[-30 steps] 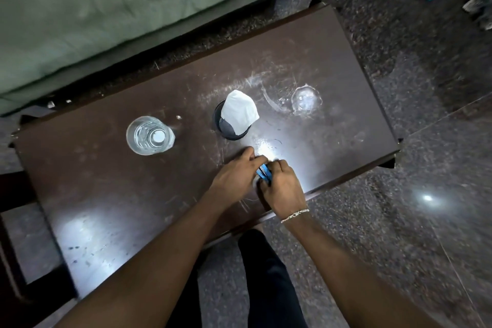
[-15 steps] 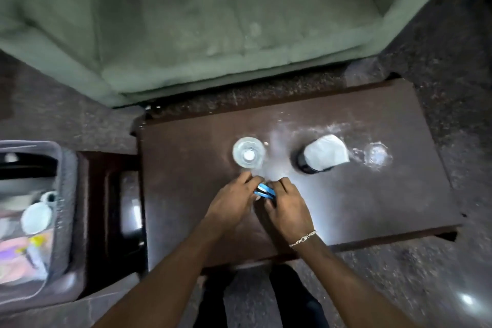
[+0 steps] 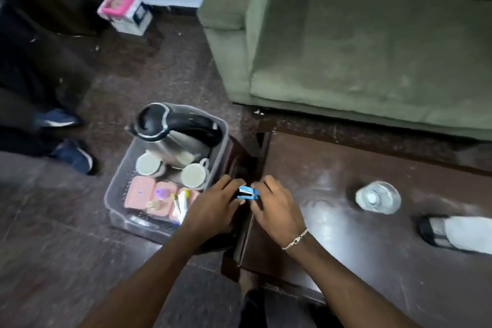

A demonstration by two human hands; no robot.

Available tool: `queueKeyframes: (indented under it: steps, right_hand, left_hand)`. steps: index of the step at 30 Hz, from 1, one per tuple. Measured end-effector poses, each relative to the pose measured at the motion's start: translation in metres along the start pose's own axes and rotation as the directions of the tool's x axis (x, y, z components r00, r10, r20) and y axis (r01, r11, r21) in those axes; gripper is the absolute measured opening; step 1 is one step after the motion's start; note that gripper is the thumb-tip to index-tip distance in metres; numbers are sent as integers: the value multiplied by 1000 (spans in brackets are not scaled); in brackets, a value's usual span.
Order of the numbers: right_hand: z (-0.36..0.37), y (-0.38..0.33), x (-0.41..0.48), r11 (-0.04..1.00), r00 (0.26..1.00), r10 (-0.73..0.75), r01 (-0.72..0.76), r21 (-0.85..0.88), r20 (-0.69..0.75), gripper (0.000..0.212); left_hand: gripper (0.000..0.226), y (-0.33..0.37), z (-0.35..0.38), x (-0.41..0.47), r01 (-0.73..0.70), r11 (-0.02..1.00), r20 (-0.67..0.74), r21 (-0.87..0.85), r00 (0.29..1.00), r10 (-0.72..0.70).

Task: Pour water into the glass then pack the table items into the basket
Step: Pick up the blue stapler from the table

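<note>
packing time beside the table (image 3: 372,261)

basket (image 3: 117,189) sits low on the floor, already full of cups and a kettle (image 3: 173,136). left hand (image 3: 213,208) and right hand (image 3: 277,208) pinch the little blue stapler (image 3: 247,192) together, right by the basket, likely to drop it in.

Both hands, left hand (image 3: 215,206) and right hand (image 3: 277,208), carried blue stapler (image 3: 247,192) from mid-counter to counter's left edge, beside basket (image 3: 117,189).
</note>
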State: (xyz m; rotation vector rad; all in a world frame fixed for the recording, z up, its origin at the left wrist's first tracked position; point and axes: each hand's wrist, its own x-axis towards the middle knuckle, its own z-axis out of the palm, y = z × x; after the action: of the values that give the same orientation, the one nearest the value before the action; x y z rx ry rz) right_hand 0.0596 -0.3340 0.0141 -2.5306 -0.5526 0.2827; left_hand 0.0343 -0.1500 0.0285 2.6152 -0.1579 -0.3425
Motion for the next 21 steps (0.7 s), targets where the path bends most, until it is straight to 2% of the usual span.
queueKeyframes:
  steps: [6,10,15,18,21]
  right_hand:
    - [41,-93,56,964,959,-245,257,-68,145,33]
    - [71,-142,84,927,915,-344,366,-79,211,33]
    - [108,-186,111,883,877,-390,443,-158,279,31]
    - [123,-204,123,870,868,-376,452,-199,325,28]
    - [135,-216,131,868,863,-362,450,-209,353,28]
  left_hand:
    - [41,-88,-43,-57,129,990,-143,-56,980,-136]
    - [41,-140,-55,-85,235,969,-212,-76,946,-246]
    - [43,-186,-62,-104,370,928,-265,-44,891,-368]
    - [45,-207,-60,-107,410,910,-302,65,877,-373]
    - [41,-222,-55,-108,436,895,-335,95,861,-384]
